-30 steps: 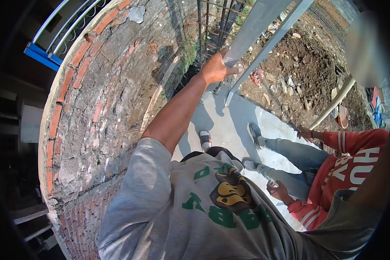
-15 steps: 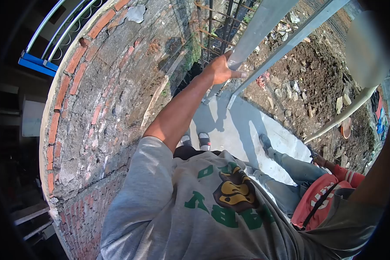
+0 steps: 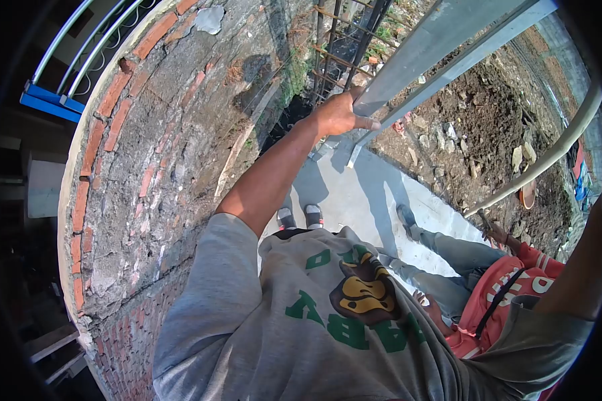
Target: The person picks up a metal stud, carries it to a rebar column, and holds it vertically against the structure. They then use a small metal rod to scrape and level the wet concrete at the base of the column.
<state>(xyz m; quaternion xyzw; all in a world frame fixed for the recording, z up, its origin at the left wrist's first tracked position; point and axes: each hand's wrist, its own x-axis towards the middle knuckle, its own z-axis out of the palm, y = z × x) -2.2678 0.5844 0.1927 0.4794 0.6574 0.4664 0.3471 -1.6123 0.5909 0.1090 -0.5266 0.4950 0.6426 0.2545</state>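
My left hand is closed around the lower part of a wide grey metal beam. The thumb lies across the near side, and the other fingers are partly hidden behind. A second, narrower metal bar slants beside it, its end over the grey concrete floor. My right arm is raised at the right edge, and its hand is out of view. A co-worker in a red top is low at my right, one hand near a long pale pole.
A rough brick wall runs along my left. Rusty rebar stands beyond my left hand. Soil with rubble lies past the floor's edge. A blue metal frame is at the upper left.
The metal beam and bar have shifted slightly right in view, with my left hand still around the beam. The co-worker's pole has moved, and their other hand now shows near their knees.
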